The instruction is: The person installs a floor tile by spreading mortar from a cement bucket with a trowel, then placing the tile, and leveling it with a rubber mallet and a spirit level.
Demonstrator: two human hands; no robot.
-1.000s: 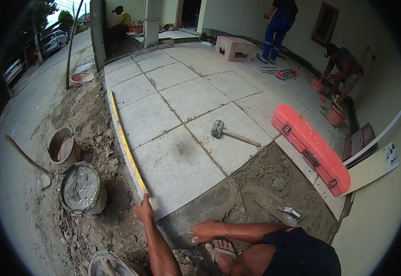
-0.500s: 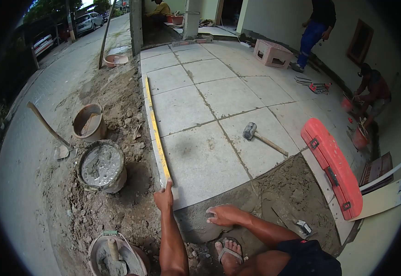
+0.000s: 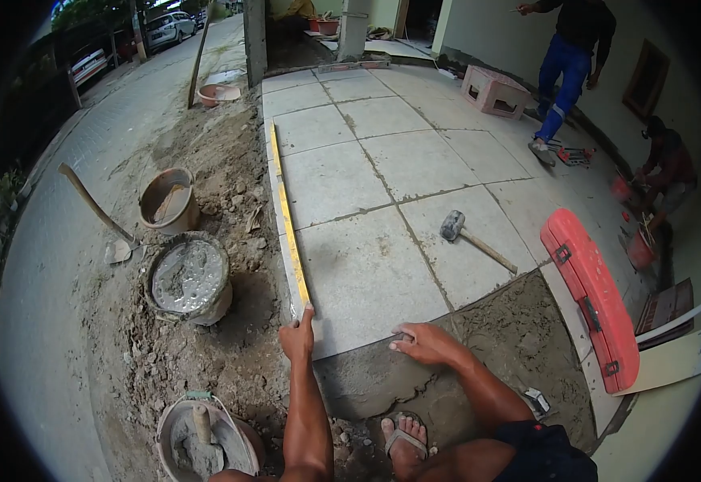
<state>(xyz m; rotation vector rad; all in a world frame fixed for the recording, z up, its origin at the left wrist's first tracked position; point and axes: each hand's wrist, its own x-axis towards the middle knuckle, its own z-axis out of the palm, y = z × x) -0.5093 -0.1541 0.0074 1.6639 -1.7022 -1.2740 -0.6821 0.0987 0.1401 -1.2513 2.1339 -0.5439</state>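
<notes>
My left hand [image 3: 298,336] grips the near end of a long yellow straightedge [image 3: 288,213] that lies along the left edge of the laid grey floor tiles. My right hand [image 3: 421,343] rests flat with spread fingers on the near edge of the closest tile [image 3: 366,277], where it meets the wet mortar bed [image 3: 382,386]. A rubber mallet [image 3: 453,226] with a wooden handle lies on the tile to the right. My sandalled foot [image 3: 402,440] stands in the mortar below the hands.
Left of the tiles, on loose dirt, stand a bucket of grey mortar [image 3: 190,277], a brown bucket [image 3: 169,199] and a shovel [image 3: 97,210]. A bucket with a trowel [image 3: 202,442] is near my knee. A red case [image 3: 591,293] lies right. Two people [image 3: 571,56] work further back.
The view shifted forward over the tiles. My right hand moved from the mortar up onto the tile's near edge. My left hand stays on the straightedge's end.
</notes>
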